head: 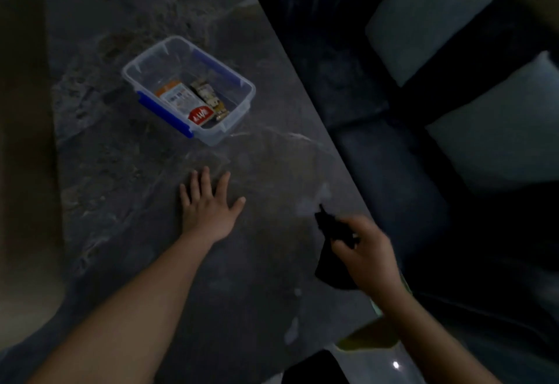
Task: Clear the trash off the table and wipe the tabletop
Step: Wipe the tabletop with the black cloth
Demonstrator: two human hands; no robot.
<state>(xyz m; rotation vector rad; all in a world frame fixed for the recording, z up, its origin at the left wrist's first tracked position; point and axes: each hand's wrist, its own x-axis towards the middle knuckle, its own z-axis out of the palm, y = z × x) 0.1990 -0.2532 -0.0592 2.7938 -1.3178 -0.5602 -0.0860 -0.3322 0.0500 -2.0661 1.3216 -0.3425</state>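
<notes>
Here, a dark, marble-patterned table [127, 217] is seen from above in a dimly lit room, its right edge running diagonally down the view. Beyond that edge, dark upholstered seating [393, 178] is seen, with pale cushions [496, 129] laid against it. At the top of the view a tan, flat object is partly cut off by the picture's edge; what it is cannot be told.

A clear plastic bin [233, 93] with blue clips is set on the tabletop, well apart from both hands. Packaged trash is held inside it: a white and orange packet [177, 98] with a red end, and just beside it a darker wrapper [208, 96].

The left forearm is extended diagonally up from the lower left corner. The left hand [208, 205] is laid palm down on the table, with the fingers spread wide and flat against the surface; nothing is held by it.

The right arm is brought in from the lower right corner, near the table's edge. The right hand [366, 253] is blurred, and is curled closed around a dark cloth [328, 229], which is bunched in the grip. Part of the cloth sticks out above the fingers and part hangs below the palm. Whether the cloth is touching the tabletop cannot be told. Pale, faint smears are seen on the surface just above the cloth.
</notes>
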